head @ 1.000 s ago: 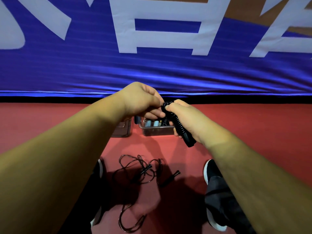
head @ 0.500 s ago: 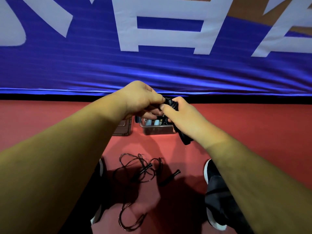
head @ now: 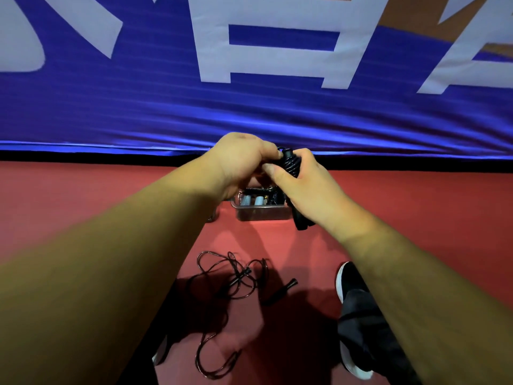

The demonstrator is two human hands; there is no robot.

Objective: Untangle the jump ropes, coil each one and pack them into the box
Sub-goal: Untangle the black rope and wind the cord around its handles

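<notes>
— Which rope is being handled?
— A black jump rope (head: 291, 165), wound into a tight bundle round its handles. It is held up in front of the person, above the box (head: 261, 213). The right hand (head: 305, 190) grasps the bundle, with fingers and thumb curled round it, and the handle ends stick out below the palm.
— And the other hand?
— The left hand (head: 238, 162) meets the bundle at its top, fingers curled. That spot is blurred, but the fingertips seem to pinch the cord at the uppermost turn.
— Where does the box stand?
— On the red floor (head: 83, 207), near the foot of the blue banner (head: 166, 112) with large white lettering. It is clear plastic and open. Pale blue handles and dark coils lie inside it.
— Any rope outside it?
— Yes, a second rope (head: 230, 276), thin and dark, sprawls in loose loops on the floor between the person's feet. One of its handles (head: 280, 290) lies at the right of the tangle. A black shoe (head: 349, 282) with a white sole is near it, further right.
</notes>
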